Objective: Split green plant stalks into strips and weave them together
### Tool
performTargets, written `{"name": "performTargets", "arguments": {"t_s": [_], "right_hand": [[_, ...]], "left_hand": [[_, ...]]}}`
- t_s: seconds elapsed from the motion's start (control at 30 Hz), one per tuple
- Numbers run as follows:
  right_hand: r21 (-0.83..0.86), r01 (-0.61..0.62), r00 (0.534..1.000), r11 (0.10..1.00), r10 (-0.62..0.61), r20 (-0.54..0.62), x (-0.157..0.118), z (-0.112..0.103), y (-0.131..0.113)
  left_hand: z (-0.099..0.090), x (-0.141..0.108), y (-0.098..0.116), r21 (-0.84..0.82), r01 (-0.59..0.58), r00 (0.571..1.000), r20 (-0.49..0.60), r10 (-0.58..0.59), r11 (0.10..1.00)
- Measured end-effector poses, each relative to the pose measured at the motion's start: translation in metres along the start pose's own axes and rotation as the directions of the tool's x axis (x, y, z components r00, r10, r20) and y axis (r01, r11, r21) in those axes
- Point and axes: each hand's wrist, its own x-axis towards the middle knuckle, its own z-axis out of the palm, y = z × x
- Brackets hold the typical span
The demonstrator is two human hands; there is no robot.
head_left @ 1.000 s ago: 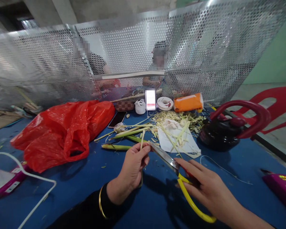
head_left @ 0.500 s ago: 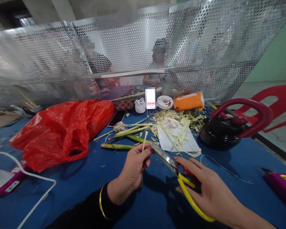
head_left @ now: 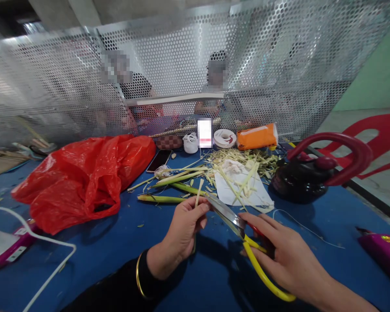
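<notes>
My left hand (head_left: 182,232) pinches a thin pale plant stalk (head_left: 199,190), whose upper end sticks out above the thumb and whose lower end shows below the palm. My right hand (head_left: 284,251) is closed round scissors (head_left: 227,212) with a yellow and a red handle. Their steel blades point up and left, the tips beside my left fingertips. Just beyond lie green stalks (head_left: 160,199) and a sheet of white paper (head_left: 225,190) with pale strips on it. A heap of shredded plant scraps (head_left: 260,161) spreads behind the paper.
A red plastic bag (head_left: 78,173) fills the left side, near a white cable (head_left: 63,264). A black kettle with a red handle (head_left: 300,182) stands at right. Along the back are a phone (head_left: 159,161), a spool (head_left: 224,138) and an orange packet (head_left: 257,137). Two people sit behind the perforated metal screen (head_left: 175,56).
Very little differs. The stalk in my left hand leans slightly more to the right, and the scissors in my right hand have shifted a touch to the right.
</notes>
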Motion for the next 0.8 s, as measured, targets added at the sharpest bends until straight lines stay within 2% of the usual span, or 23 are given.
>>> {"name": "performTargets", "arguments": {"t_s": [0.23,0.4,0.57,0.67,0.8], "right_hand": [[0.013,0.019,1.0,1.0,-0.019,0.005,0.0,0.0,0.001],[0.031,0.017,0.999,0.999,-0.016,-0.035,0.0,0.002,0.001],[0.031,-0.036,0.997,0.999,0.038,-0.068,0.005,-0.002,0.014],[-0.026,-0.074,0.997,0.997,0.073,-0.031,0.009,-0.005,0.027],[-0.115,-0.044,0.993,0.992,0.055,0.1,0.012,0.001,0.031]], "left_hand": [[-0.001,0.0,0.001,0.012,0.001,1.0,0.011,-0.001,1.0],[-0.003,0.0,0.004,0.028,0.015,1.0,0.011,-0.015,0.999],[-0.006,0.0,0.011,0.008,0.005,1.0,0.024,-0.005,1.0],[-0.01,0.001,0.018,-0.02,-0.048,0.999,0.018,0.048,0.999],[-0.015,0.001,0.026,-0.026,-0.086,0.996,0.01,0.086,0.996]]}}
